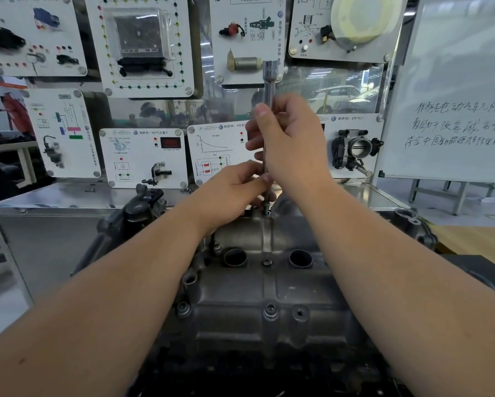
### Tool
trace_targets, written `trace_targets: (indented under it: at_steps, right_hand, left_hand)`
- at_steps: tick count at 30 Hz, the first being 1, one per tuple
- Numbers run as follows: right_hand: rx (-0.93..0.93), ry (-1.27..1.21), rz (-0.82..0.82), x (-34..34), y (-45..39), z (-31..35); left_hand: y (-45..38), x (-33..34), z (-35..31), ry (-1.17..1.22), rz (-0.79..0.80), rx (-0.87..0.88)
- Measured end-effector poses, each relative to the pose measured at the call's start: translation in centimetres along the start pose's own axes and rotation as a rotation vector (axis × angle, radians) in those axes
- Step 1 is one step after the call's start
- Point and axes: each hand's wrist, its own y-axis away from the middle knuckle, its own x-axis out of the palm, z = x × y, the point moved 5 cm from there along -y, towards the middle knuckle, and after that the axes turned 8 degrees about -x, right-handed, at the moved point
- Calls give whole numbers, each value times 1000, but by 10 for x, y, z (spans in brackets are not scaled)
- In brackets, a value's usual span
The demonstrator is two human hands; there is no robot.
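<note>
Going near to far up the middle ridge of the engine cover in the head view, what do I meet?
Near bolt → middle boss → long socket tool, left hand pinching its lower end, right hand gripping higher → display board.

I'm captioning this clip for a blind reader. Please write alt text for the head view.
The right hand grips a long metal socket tool upright at a bolt on a grey engine cover, while the left hand pinches its lower end. Display panels and a whiteboard stand behind.
</note>
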Motion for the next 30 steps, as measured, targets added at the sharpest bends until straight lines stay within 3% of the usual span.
trace_targets:
  at_steps: [30]
  right_hand:
    - [-14,9,3,2,0,2]
  left_hand:
    - [0,1,0,-1,-4,-5]
